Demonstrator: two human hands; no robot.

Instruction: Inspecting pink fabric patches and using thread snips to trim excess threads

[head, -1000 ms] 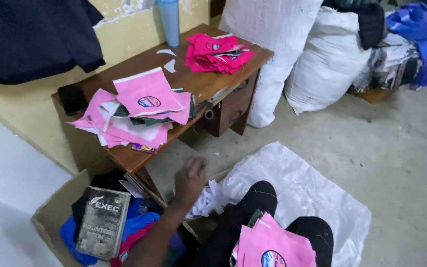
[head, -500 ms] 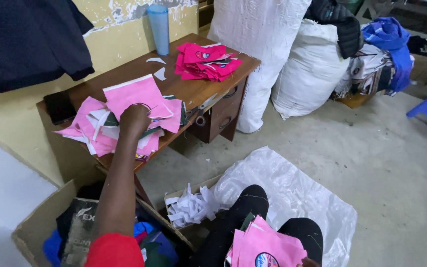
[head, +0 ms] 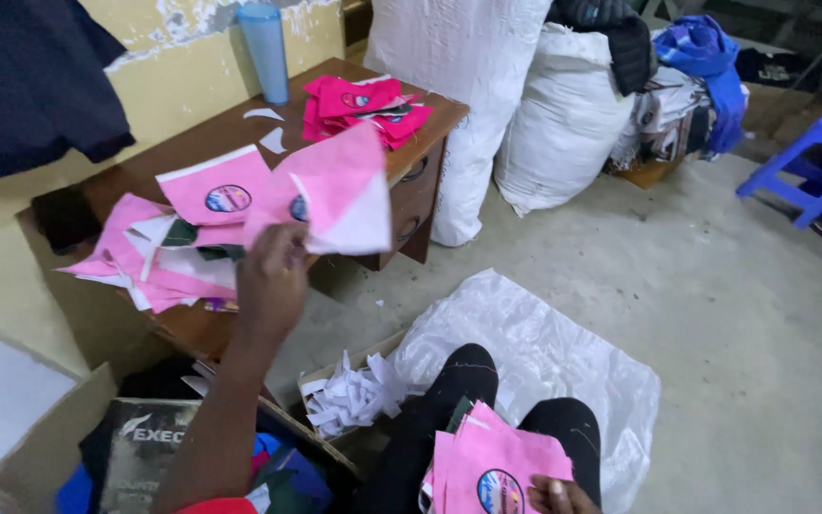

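Observation:
My left hand [head: 273,276] is raised in front of the wooden table [head: 430,114] and grips a light pink fabric piece [head: 340,190] with a round printed badge, lifted clear of the loose pile of light pink pieces [head: 168,243] at the table's near end. My right hand [head: 558,497] shows only at the bottom edge, resting on a stack of the same pink pieces [head: 487,466] on my lap. A pile of darker pink pieces [head: 359,105] lies at the table's far end.
A blue tumbler [head: 264,48] stands at the table's back by the wall. White paper scraps [head: 354,395] fill a small box by my knees. An open cardboard box [head: 59,447] sits at left, white sacks [head: 544,124] behind, a blue stool [head: 815,157] at right.
My left hand rose from beside the box to the light pink pile on the table, took one piece and now holds it lifted off the pile.

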